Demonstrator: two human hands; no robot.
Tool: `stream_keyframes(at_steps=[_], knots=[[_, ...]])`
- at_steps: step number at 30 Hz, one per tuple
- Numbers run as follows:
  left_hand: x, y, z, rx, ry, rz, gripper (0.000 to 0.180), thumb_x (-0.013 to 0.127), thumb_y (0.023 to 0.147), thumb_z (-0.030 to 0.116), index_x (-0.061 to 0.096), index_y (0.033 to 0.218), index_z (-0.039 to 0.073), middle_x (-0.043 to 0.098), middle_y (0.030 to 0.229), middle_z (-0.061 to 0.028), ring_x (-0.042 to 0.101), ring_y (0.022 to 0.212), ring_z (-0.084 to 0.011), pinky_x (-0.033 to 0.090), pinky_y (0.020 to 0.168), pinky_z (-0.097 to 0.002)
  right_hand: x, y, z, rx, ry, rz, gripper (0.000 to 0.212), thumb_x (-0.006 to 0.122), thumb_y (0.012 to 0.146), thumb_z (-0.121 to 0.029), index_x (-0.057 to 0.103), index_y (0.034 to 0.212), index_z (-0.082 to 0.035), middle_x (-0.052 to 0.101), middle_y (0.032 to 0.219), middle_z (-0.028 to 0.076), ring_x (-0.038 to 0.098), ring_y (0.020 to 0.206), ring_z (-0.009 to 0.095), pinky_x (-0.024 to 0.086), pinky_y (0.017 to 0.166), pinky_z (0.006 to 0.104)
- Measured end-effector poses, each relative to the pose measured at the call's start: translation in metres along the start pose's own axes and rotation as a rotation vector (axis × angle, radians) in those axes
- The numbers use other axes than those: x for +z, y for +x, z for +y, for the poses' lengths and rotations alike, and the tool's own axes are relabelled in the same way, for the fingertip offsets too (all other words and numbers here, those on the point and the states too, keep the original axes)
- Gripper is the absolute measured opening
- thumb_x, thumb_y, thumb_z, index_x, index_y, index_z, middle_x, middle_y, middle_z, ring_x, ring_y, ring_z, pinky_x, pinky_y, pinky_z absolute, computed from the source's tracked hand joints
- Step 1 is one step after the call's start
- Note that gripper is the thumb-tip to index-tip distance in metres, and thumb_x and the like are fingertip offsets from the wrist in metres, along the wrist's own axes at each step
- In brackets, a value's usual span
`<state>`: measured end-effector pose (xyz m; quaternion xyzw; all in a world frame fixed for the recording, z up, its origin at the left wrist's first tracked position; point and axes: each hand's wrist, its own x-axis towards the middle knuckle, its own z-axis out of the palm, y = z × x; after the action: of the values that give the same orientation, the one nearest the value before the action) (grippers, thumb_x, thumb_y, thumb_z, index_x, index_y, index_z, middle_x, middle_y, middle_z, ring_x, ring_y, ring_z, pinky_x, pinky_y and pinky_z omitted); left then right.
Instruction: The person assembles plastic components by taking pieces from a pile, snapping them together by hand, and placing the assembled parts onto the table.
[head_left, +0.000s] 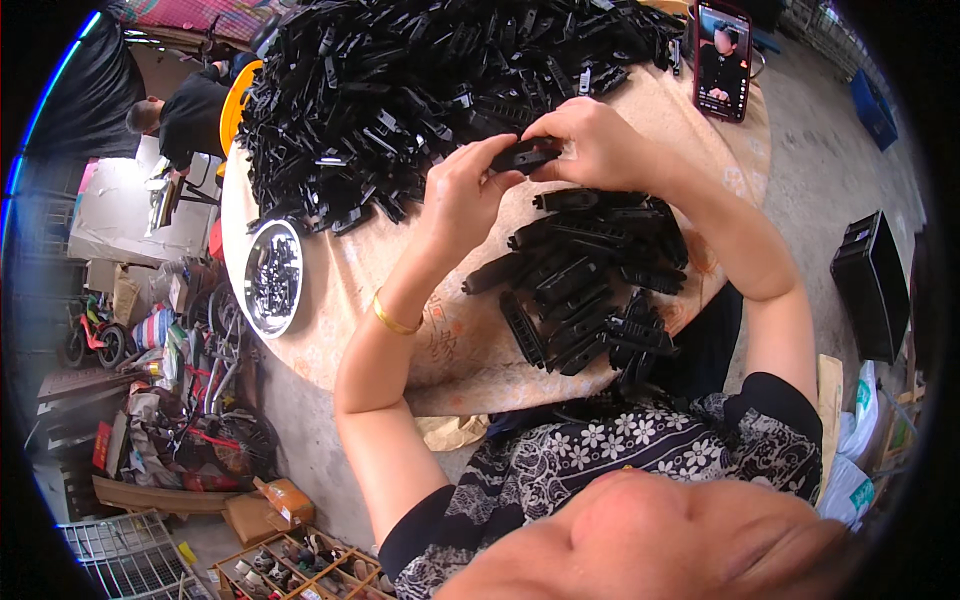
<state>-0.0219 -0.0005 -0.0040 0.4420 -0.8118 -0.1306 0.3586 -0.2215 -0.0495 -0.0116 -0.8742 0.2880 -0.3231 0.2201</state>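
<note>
Over the round table, my left hand (465,195) and my right hand (595,148) grip one black plastic part (527,154) from its two ends. Fingers and thumbs of both hands are closed on it, so its ends are hidden. Its exact kind I cannot make out. Beyond my hands spreads a large heap of similar long black plastic parts (400,90). Nearer to me, below my right hand, lies a smaller pile of black parts (585,285). A round steel dish (294,262) with small shiny pieces in it stands left of my left forearm.
A patterned cloth (440,345) covers the table. At its far right a phone (722,60) stands upright with a lit screen. A black crate (872,288) is on the floor to the right. At the far left another person (190,115) bends near a white surface; bicycles and boxes fill the left side.
</note>
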Motion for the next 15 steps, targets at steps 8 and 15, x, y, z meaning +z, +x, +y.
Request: stream_keyframes(at_steps=[8,15], knots=[[0.002,-0.01,0.003,-0.253,-0.152,-0.023,0.034,0.068,0.074,0.004,0.06,0.107,0.002,0.064,0.086,-0.0158,0.06,0.066,-0.0197,0.047,0.06,-0.0274,0.009,-0.001,0.001,-0.137,-0.014,0.047,0.031,0.073,0.067,-0.021,0.061,0.083,0.002,0.061,0.068,0.01,0.06,0.076,0.03,0.047,0.066,0.0356],[0.004,-0.019,0.006,-0.132,-0.13,0.068,0.034,0.069,0.074,0.005,0.06,0.107,0.002,0.065,0.085,-0.0148,0.059,0.065,-0.0174,0.047,0.059,-0.0262,0.01,-0.004,-0.002,-0.108,-0.055,-0.016,0.029,0.074,0.067,-0.019,0.062,0.088,-0.002,0.061,0.078,0.012,0.059,0.072,0.026,0.046,0.074,0.0341]])
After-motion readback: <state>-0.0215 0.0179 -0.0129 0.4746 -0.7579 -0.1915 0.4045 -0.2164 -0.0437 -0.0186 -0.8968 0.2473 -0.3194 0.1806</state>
